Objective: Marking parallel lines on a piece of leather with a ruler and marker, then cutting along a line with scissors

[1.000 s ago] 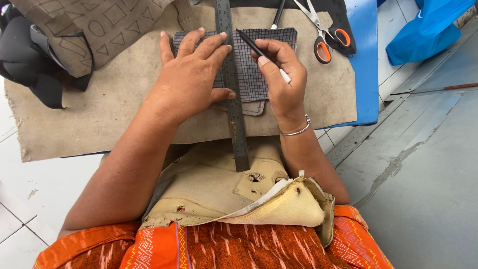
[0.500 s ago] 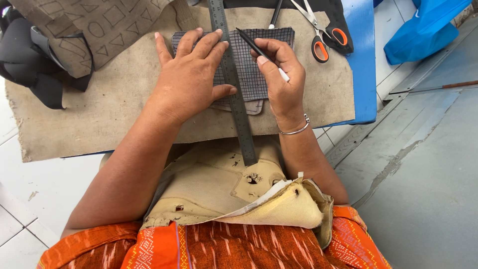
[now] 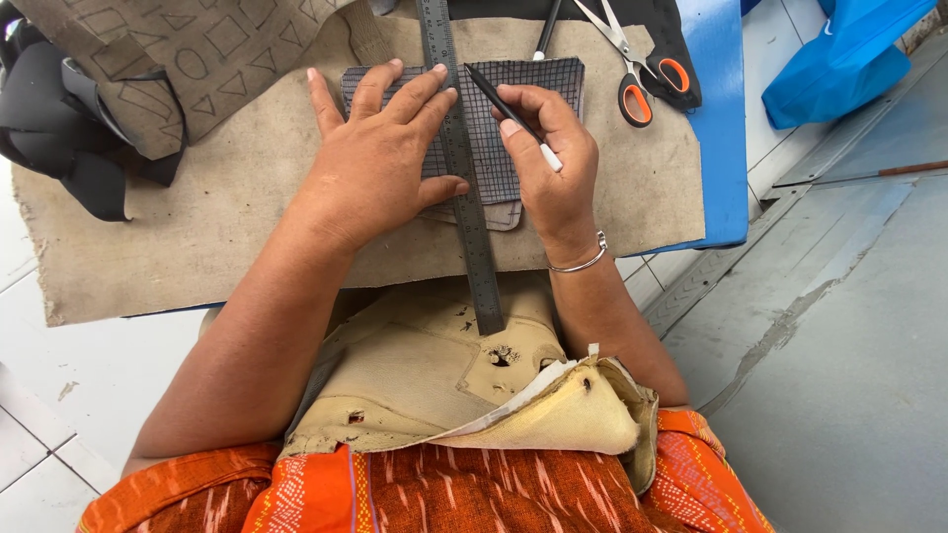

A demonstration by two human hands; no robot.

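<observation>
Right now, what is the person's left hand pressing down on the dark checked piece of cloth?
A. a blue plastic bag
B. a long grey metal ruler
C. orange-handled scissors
B: the left hand lies flat, its fingers across the long grey metal ruler on the dark checked cloth.

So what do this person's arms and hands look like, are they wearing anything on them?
Both arms are bare from the elbow down: no gloves, and no sleeves in view. The left hand wears nothing that shows. The right hand has a thin silver bangle at the wrist. The fingernails are short and unpainted. An orange patterned garment covers the lap.
</observation>
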